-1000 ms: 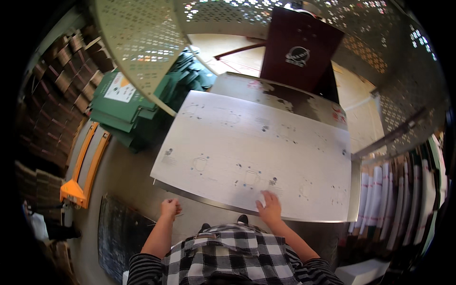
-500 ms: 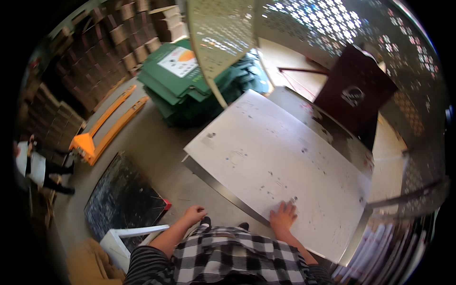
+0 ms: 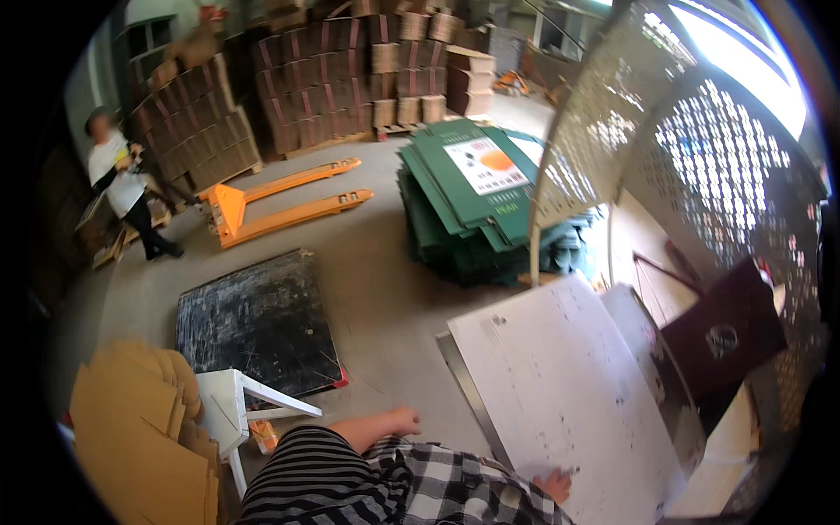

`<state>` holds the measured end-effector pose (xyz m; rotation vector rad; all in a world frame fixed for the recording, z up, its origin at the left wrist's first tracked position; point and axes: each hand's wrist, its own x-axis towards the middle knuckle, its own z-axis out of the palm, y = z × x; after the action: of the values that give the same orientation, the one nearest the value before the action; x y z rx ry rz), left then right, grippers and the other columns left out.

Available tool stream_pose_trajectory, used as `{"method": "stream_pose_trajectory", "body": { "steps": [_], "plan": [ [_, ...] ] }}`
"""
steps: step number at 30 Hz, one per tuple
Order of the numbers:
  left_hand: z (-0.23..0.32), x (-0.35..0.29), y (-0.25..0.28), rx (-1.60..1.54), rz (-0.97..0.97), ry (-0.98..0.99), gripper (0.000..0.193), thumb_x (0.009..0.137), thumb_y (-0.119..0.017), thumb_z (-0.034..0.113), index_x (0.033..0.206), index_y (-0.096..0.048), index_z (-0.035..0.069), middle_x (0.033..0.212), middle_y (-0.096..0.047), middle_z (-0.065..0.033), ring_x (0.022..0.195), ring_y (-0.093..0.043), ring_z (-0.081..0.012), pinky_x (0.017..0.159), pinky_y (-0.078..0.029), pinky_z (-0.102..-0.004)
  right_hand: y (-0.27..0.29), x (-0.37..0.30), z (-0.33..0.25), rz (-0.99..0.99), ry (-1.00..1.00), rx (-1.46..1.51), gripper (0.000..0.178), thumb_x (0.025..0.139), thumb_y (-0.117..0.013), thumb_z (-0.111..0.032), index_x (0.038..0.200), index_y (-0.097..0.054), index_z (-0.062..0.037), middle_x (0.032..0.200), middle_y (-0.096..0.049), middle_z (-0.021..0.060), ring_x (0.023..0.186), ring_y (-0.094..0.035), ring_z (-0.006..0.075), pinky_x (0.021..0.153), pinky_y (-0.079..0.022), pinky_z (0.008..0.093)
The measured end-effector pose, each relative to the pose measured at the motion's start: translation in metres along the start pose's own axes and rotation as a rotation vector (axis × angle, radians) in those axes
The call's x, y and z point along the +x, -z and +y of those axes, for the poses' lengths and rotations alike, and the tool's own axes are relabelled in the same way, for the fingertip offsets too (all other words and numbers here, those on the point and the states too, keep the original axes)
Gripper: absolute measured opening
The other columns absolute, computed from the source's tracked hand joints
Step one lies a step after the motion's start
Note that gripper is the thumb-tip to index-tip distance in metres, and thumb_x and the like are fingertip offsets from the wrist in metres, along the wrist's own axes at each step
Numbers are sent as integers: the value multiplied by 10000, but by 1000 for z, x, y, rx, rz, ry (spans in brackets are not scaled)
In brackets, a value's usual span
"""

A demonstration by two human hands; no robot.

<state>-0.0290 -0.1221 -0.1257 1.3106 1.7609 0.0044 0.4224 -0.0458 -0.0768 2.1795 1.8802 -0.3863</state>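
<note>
My right hand (image 3: 554, 485) lies on a pale metal tabletop (image 3: 560, 385), its fingers apart and holding nothing. The surface is scuffed and dotted with dark marks. Over the floor to the left of this table, my left hand (image 3: 404, 422) hangs beside my body. Its fingers look loosely curled, with nothing visible in them. Along the table's far right side stands a dark maroon panel (image 3: 722, 331) with a round pale emblem.
Green flat cartons (image 3: 468, 188) are stacked beyond the table, beside a curved perforated screen (image 3: 586, 131). An orange pallet jack (image 3: 293, 214), a black board (image 3: 262, 324), a white stool (image 3: 225, 407) and brown cardboard (image 3: 140, 429) lie leftward. A person (image 3: 127, 184) stands far left before stacked bundles (image 3: 306, 83).
My view has swung up and to the left, so the table sits lower right and more of the room's back shows. My right hand remains on the tabletop.
</note>
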Motion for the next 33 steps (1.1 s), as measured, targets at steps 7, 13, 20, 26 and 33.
{"method": "stream_pose_trajectory", "body": {
  "steps": [7,13,20,26,33],
  "plan": [
    [-39,9,72,-51,157,-12,539,769,-692,405,1192,-616,80,1134,-637,-176,1060,-599,-344,914,-476,-423,38,40,-177,-656,630,197,508,826,-643,-329,1268,-510,-116,1249,-561,163,1120,-547,292,969,-430,413],
    [-118,13,90,-260,340,-39,508,760,-692,355,1159,-618,50,1101,-643,-189,1024,-608,-350,880,-488,-422,165,77,-415,-360,1134,804,508,842,-584,-54,1328,-444,-14,789,-650,86,719,-638,184,712,-529,349],
    [-230,-82,98,-843,673,188,471,808,-715,220,1217,-586,27,857,-694,-140,691,-671,-184,629,-542,-327,290,100,-642,-1032,605,1944,382,939,-549,-159,1304,-435,-153,837,-586,95,661,-535,193,682,-505,395],
    [-149,-177,146,-1463,558,12,772,895,-634,165,1512,-172,176,1188,-607,-141,947,-643,-179,736,-528,-285,272,206,-701,-860,277,1043,325,916,-549,-266,1164,-547,-55,1016,-651,200,898,-646,364,771,-528,530],
    [-72,-270,318,-1197,1048,-330,1004,862,-681,90,1513,71,223,1403,-411,-184,1072,-583,-188,848,-525,-337,350,45,-827,-1199,1030,1205,567,905,-544,-317,1424,-391,-146,1255,-553,58,996,-597,228,851,-467,377]
  ]
}}
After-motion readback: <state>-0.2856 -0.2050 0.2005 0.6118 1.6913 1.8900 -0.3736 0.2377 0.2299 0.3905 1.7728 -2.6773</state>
